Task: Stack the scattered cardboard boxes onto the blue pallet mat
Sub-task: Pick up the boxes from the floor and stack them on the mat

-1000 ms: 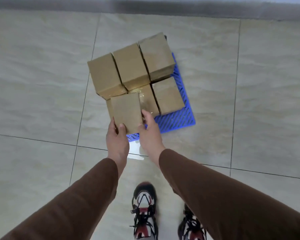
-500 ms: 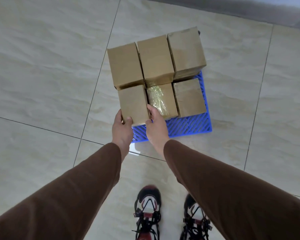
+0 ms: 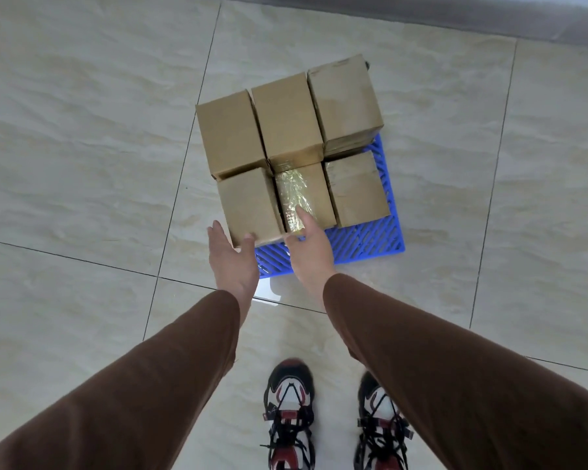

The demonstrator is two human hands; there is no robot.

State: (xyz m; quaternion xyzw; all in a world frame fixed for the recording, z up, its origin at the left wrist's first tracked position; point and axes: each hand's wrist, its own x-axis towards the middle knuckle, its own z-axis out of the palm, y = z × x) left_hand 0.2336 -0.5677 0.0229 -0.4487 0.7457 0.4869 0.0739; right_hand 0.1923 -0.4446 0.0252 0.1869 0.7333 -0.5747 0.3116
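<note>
Several brown cardboard boxes stand packed together on the blue pallet mat [image 3: 364, 240]. The back row sits higher than the front row. The front-left box [image 3: 250, 205] rests at the mat's near left corner. My left hand [image 3: 233, 257] is spread beside that box, its thumb touching the near edge. My right hand [image 3: 308, 242] has straight fingers, one lying on the tape-covered middle box [image 3: 302, 195]. Neither hand grips anything.
Pale tiled floor surrounds the mat. A grey skirting strip [image 3: 421, 15] runs along the far edge. My two shoes [image 3: 289, 412] stand just behind the mat. A small white scrap [image 3: 267, 288] lies on the floor under my wrists.
Both hands have let go of the front-left box, which now sits on the mat beside the taped box. The fingers have straightened and drawn slightly back.
</note>
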